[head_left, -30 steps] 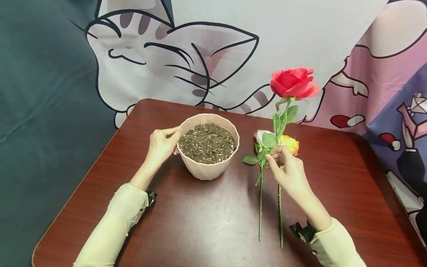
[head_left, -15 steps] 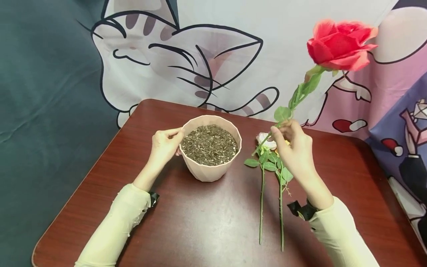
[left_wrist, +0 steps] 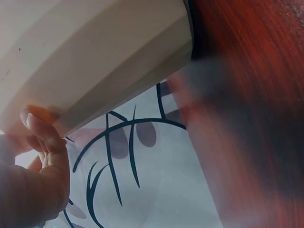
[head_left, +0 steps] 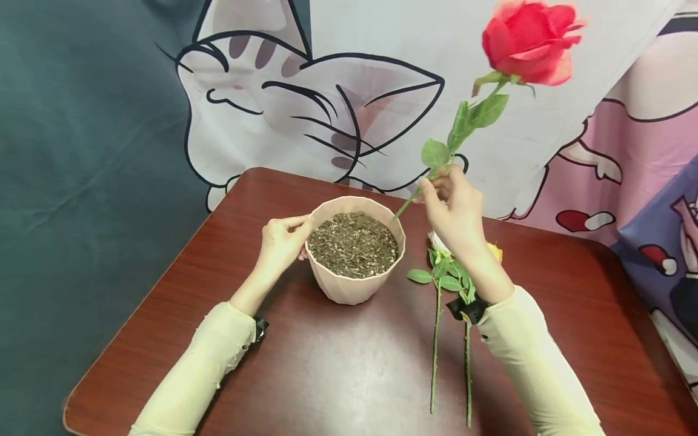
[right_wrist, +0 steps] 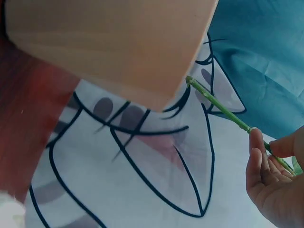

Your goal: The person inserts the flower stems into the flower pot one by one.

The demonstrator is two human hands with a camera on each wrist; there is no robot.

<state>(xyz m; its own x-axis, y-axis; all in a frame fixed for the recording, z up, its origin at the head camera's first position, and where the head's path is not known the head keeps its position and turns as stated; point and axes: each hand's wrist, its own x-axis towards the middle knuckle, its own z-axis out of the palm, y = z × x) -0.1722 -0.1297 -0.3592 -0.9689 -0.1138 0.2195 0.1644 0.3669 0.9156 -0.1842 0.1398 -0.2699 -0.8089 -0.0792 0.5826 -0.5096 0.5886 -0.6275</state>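
A beige faceted pot (head_left: 351,290) full of dark soil (head_left: 354,244) stands on the table. The left hand (head_left: 280,242) pinches its rim at the left side; in the left wrist view the fingers of that hand (left_wrist: 42,166) rest against the pot wall (left_wrist: 109,57). The right hand (head_left: 457,209) pinches the stem of a red rose (head_left: 529,45), which leans up to the right. The lower stem end is by the pot's right rim. In the right wrist view the stem (right_wrist: 221,107) runs from the right hand (right_wrist: 275,175) to near the rim of the pot (right_wrist: 109,47).
A white rose (head_left: 438,243) and a yellow rose (head_left: 495,252) lie right of the pot, partly under the right forearm, their stems pointing to the table's front. The brown table (head_left: 327,375) ends at a cat-patterned cloth (head_left: 392,85) behind.
The right hand has lifted the red rose off the other flowers and moved it left, bringing its stem end to the pot. The left hand keeps its hold on the rim.
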